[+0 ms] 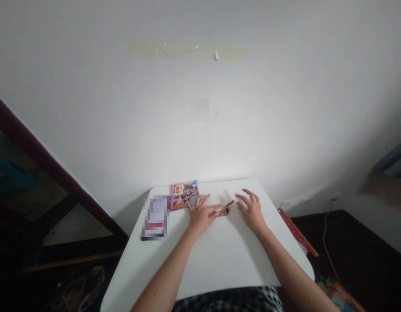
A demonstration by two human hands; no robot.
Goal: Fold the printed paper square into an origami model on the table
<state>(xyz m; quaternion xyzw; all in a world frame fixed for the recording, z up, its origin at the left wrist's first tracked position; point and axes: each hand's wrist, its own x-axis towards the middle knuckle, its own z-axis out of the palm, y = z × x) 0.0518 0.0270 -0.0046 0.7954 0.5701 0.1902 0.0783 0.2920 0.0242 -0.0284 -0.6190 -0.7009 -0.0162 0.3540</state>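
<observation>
My left hand (201, 216) lies on the white table (226, 255) with its fingers spread. Its thumb and index fingertip touch the left end of a small, colourful folded paper piece (224, 211) in red, green and yellow. The paper's right end points up to a narrow red tip. Just right of that tip is my right hand (251, 211), fingers apart and holding nothing. Beyond my left hand lies a pink printed leaflet (182, 193); my left fingers overlap its lower right part.
A blurred-out phone-like object (156, 219) lies at the table's left side. The table's far edge meets a white wall (200, 143). A dark-framed opening (57, 151) is at left. On the right, a red patterned item (294, 229) and a cable (325, 234) are beside the table.
</observation>
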